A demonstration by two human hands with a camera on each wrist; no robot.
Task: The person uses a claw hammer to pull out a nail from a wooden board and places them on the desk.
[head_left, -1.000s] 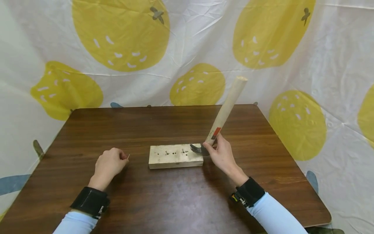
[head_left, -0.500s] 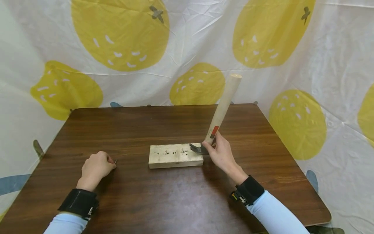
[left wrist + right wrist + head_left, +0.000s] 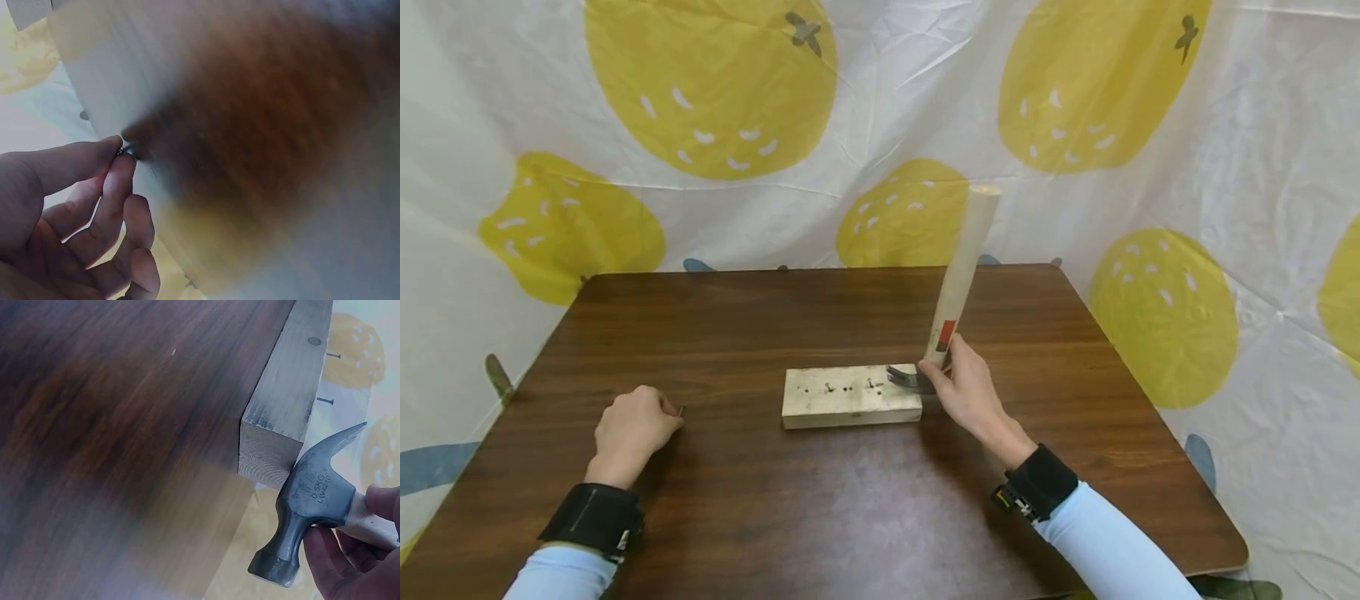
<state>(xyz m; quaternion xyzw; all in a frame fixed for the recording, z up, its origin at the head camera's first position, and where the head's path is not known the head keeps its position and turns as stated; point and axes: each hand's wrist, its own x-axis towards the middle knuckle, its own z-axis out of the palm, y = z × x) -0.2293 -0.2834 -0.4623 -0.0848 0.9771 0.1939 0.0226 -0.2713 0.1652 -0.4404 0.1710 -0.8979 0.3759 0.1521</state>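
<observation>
In the head view my left hand [image 3: 632,429] is held low over the table, left of a pale wooden block [image 3: 850,408]. Its thumb and forefinger pinch a small nail [image 3: 127,149], mostly covered by the fingertips. My right hand [image 3: 970,396] grips a claw hammer [image 3: 958,283] by the wooden handle close under the steel head [image 3: 315,487]. The handle points up and away from me, and the claw reaches over the block's right end. Two nails stick up from the block's top, a left nail [image 3: 829,387] and a right nail [image 3: 871,382], among several small dark holes.
The dark wood-grain table [image 3: 737,325] carries the block near its middle. Behind it hangs a white curtain [image 3: 902,100] printed with yellow fruit. A black strap with a small camera wraps each wrist.
My left hand has moved left, away from the block, with the nail still pinched. The hammer's handle has tilted left, closer to upright, while my right hand stays nearly in place.
</observation>
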